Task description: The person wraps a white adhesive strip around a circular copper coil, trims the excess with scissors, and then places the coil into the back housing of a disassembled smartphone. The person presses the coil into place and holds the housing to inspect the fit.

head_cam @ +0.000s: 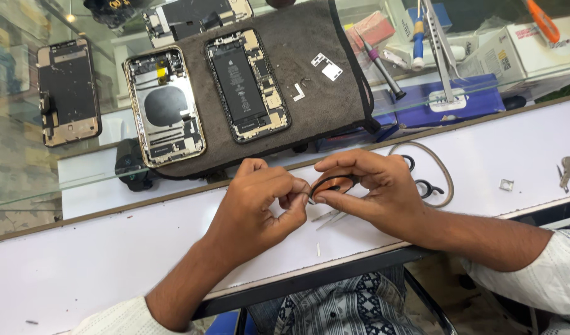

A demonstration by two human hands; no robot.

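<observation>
Both hands meet over the white counter (111, 248). My right hand (372, 186) pinches a round copper-coloured coil (332, 184) between thumb and fingers. My left hand (260, 201) touches the coil's left edge with pinched fingertips. Metal tweezers (329, 216) lie on the counter just under the hands. Farther back, on a grey mat (310, 93), lie an opened phone with its battery showing (248, 84) and an empty phone housing (164, 105).
Another phone part (68, 92) lies on the glass at left. Screwdrivers (381, 65), a blue box (446, 102) and white boxes (521, 53) sit at the back right. A cable loop (431, 177), keys (569, 169) and a small metal piece (506, 184) rest at right.
</observation>
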